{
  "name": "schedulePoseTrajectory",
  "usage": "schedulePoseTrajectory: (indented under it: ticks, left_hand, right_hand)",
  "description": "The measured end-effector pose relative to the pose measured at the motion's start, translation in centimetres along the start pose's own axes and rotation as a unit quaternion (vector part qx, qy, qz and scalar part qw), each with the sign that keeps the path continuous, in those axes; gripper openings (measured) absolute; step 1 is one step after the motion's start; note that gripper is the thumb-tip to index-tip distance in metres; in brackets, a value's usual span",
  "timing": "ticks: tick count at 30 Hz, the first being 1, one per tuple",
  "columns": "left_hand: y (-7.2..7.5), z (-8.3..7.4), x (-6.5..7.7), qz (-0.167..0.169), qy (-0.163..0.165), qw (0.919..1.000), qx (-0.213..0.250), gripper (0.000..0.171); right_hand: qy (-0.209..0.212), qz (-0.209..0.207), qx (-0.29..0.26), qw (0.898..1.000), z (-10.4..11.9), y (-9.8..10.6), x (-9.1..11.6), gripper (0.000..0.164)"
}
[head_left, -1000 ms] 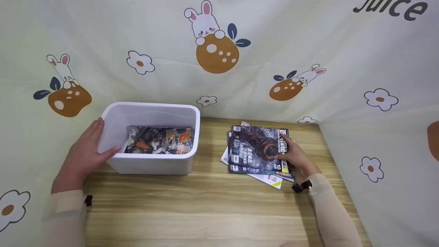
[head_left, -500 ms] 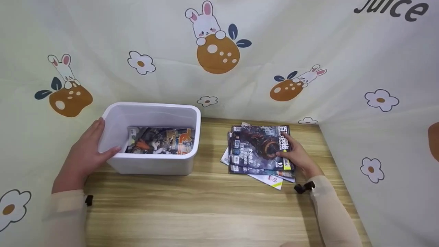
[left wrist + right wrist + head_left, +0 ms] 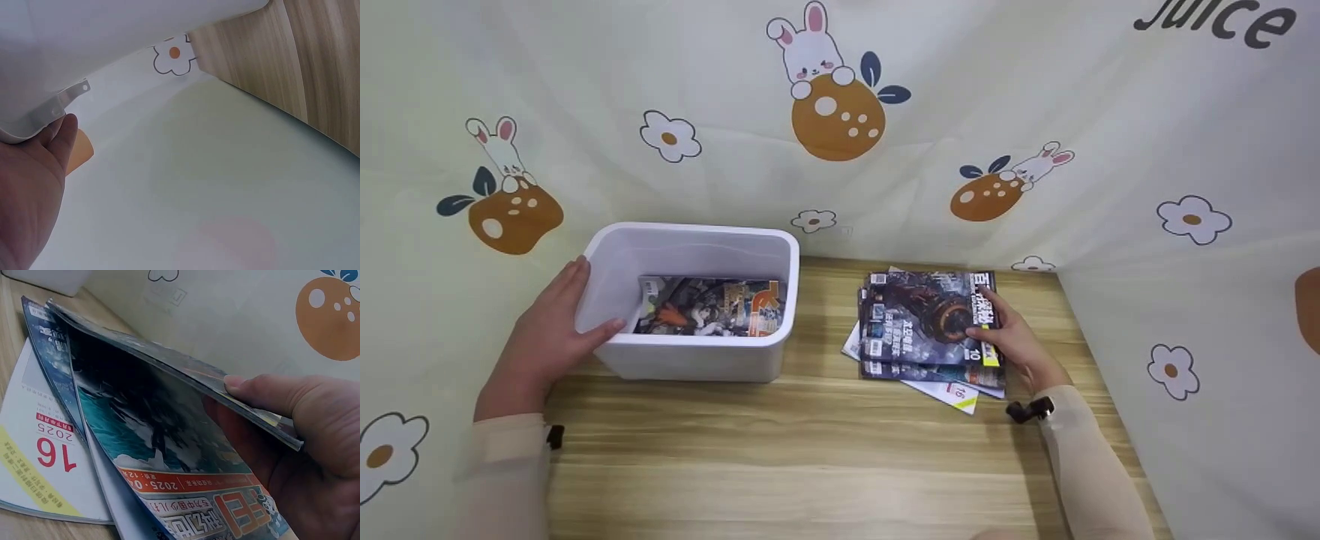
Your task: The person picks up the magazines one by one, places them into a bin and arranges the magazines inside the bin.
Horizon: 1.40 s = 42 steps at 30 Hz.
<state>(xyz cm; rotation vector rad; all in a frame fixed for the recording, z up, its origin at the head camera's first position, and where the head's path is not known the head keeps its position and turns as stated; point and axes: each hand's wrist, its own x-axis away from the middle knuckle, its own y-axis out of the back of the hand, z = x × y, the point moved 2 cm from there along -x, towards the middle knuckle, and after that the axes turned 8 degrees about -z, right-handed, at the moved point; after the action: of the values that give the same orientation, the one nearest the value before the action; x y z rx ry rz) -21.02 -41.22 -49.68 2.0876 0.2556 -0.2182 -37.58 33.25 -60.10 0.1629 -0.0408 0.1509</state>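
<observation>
My left hand [image 3: 544, 337] holds the left rim of a white plastic bin [image 3: 697, 361], thumb over the edge and fingers along the outside. In the left wrist view, fingertips sit under the bin's lip [image 3: 48, 112]. Inside the bin lies a magazine [image 3: 709, 307] with a colourful cover. To the right, my right hand [image 3: 1020, 341] pinches the right edge of a dark-covered magazine [image 3: 922, 311], thumb on top and fingers below. The right wrist view shows that magazine [image 3: 169, 363] lifted at this edge above a magazine with a teal cover [image 3: 152, 433].
Beneath are more stacked magazines, including a white one [image 3: 949, 394] marked 16 that sticks out askew. Everything rests on a wood-grain table [image 3: 780, 465]. A pale curtain [image 3: 720, 172] printed with rabbits and flowers encloses the back and sides.
My right hand has moved slightly right and raised the top magazine's right edge, shifting that magazine a little off the ones below. The left hand and the bin have stayed put.
</observation>
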Motion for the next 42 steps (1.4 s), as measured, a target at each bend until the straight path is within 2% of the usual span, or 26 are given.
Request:
schedulePoseTrajectory:
  ticks: [13, 19, 29, 37, 42]
  left_hand:
    - [0.16, -0.04, -0.26, 0.002, -0.001, 1.0000, -0.001, 0.114]
    - [0.11, -0.01, -0.34, -0.001, -0.005, 1.0000, -0.003, 0.114]
    - [0.14, 0.05, -0.06, 0.000, 0.005, 1.0000, 0.004, 0.117]
    - [0.16, 0.06, 0.27, -0.001, 0.009, 1.0000, 0.000, 0.117]
    - [0.16, -0.10, 0.29, 0.000, 0.006, 1.0000, 0.005, 0.116]
  right_hand:
    - [-0.012, -0.014, -0.065, 0.998, 0.76, -0.57, 0.22, 0.099]
    - [-0.010, -0.009, -0.030, 0.999, 0.63, -0.50, 0.36, 0.098]
    - [-0.018, -0.001, 0.086, 0.996, 0.19, -0.76, 0.32, 0.099]
    - [0.007, -0.014, 0.067, 0.998, 0.01, -0.53, 0.14, 0.094]
    - [-0.003, -0.029, 0.028, 0.999, 0.15, -0.66, 0.47, 0.094]
